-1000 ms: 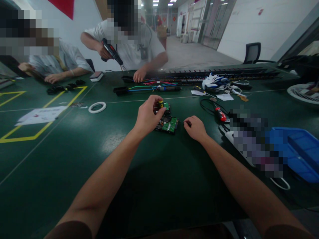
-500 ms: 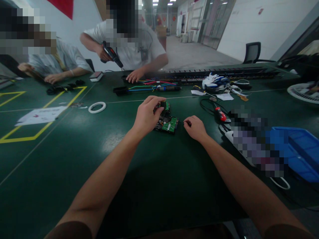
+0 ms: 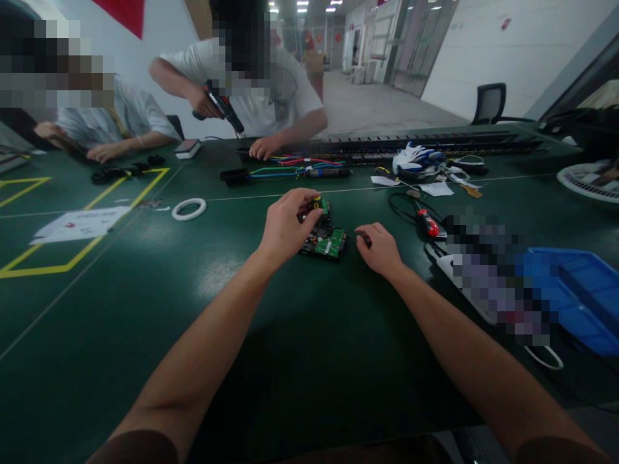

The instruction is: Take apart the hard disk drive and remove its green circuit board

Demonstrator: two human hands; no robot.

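yellow-and-black piece [image 3: 317, 203] showing yellow again, left grip [image 3: 286, 223] pinching it at 12 o'clock off circuit board [image 3: 329, 243], right grip [image 3: 380, 248] loosely curled at 3, can't tell if holding anything

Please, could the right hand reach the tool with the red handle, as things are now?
Probably yes. The red-handled tool lies right of and slightly beyond the right hand; nothing tall stands between them. Whether that hand holds something is unclear.
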